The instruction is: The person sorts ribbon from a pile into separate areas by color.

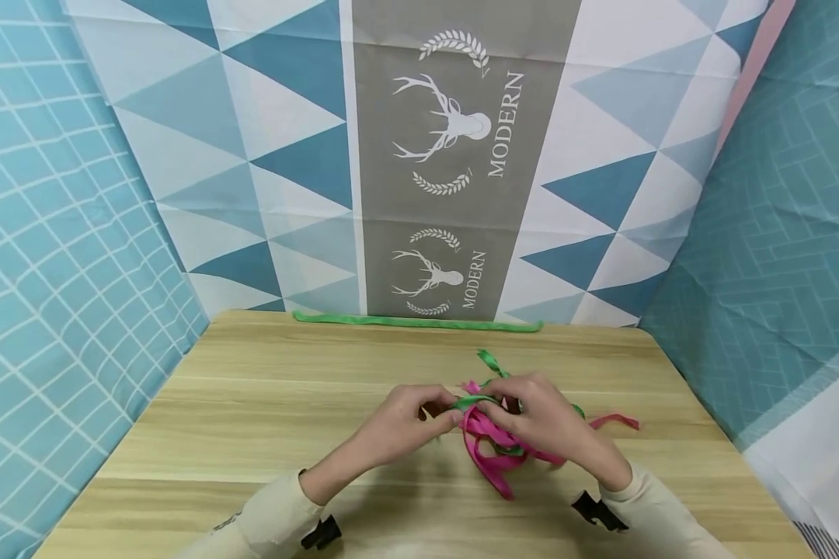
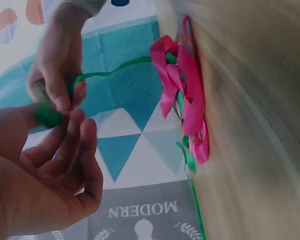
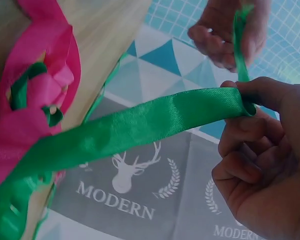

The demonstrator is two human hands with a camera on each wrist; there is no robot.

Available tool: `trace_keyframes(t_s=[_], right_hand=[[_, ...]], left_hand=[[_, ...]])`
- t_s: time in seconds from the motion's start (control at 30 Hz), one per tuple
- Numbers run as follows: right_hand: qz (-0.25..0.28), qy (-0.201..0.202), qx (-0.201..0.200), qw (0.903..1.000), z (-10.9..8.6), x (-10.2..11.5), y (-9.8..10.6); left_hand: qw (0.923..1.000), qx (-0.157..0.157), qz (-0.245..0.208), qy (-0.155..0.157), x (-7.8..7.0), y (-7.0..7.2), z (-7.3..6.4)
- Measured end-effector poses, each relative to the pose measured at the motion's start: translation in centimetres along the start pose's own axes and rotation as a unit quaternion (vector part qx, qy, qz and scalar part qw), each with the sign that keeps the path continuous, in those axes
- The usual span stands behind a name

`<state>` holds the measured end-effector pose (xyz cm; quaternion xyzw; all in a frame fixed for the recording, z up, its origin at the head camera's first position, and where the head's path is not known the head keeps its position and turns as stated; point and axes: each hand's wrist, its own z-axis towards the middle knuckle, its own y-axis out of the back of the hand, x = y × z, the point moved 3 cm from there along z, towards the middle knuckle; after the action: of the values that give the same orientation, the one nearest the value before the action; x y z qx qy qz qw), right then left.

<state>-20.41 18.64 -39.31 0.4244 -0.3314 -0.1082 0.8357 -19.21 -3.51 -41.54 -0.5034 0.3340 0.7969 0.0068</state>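
A green satin ribbon (image 1: 471, 401) spans the short gap between the two hands, above the table. My left hand (image 1: 416, 415) pinches its end between thumb and fingers. My right hand (image 1: 534, 411) pinches the same ribbon a little further along, where it folds over the fingertips in the right wrist view. From there the green ribbon (image 3: 125, 127) runs down to a loose heap of pink ribbon (image 1: 492, 466) mixed with green strands. That heap lies on the table beneath and beside the right hand, which partly hides it in the head view.
A separate green ribbon (image 1: 419, 321) stretches straight along the far edge of the wooden table (image 1: 252, 373). Patterned cloth (image 1: 294, 155) hangs behind the table, with blue cloth (image 1: 56, 256) at the left and teal cloth (image 1: 776, 256) at the right.
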Motion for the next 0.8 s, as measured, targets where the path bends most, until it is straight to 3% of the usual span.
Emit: trace_keyframes(t_s=[0.17, 0.3, 0.37, 0.43, 0.8], right_hand=[[0.097, 0.018, 0.042, 0.9942, -0.1, -0.3, -0.8], [0.240, -0.014, 0.111, 0.9643, -0.3, -0.5, -0.9], [0.288, -0.032, 0.124, 0.9489, -0.5, -0.6, -0.9], [0.313, -0.046, 0.122, 0.9407, -0.5, -0.8, -0.7], [0.325, -0.097, 0.064, 0.9384, -1.5, -3.4, 1.2]], left_hand=[[0.9998, 0.012, -0.004, -0.014, -0.5, 1.2, -0.6], [0.9985, 0.041, 0.001, -0.037, -1.1, 2.4, -1.0], [0.9981, 0.044, 0.009, -0.042, -1.2, 2.9, -1.1], [0.9983, 0.040, 0.014, -0.040, -1.4, 3.4, -1.2], [0.9971, 0.007, 0.074, -0.015, -1.4, 6.7, -2.2]])
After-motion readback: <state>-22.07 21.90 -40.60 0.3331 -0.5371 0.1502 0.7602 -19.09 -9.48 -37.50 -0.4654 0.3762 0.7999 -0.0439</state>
